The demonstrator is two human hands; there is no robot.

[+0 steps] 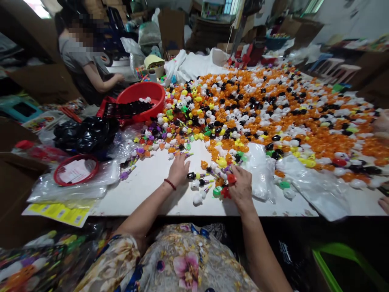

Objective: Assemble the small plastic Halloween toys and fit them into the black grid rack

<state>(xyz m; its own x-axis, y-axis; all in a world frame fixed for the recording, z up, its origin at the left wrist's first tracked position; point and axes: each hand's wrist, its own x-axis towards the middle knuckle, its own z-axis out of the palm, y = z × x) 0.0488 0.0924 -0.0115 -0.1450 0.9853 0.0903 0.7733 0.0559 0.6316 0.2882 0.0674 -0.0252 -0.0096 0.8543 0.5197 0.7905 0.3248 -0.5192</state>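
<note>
My left hand (178,170), with a red bead bracelet on its wrist, reaches to the near edge of the heap of small toy figures (261,101). Its thumb stands apart from the fingers, and the fingertips are close to a slim stick with a yellow tip. My right hand (242,184) is closed, with a red-topped stick (231,178) at its fingers; the grip is partly hidden. Between my hands lie several sticks with figure tops, among them a white figure (197,198), a green one (216,191) and a black one (191,175).
A red tub (158,99) holds black pieces. Clear plastic bags (261,172) lie right of my right hand. At left are a red basket (59,178) and a black bag (86,134). A person (91,69) sits far left; another person's hand (383,121) shows at right.
</note>
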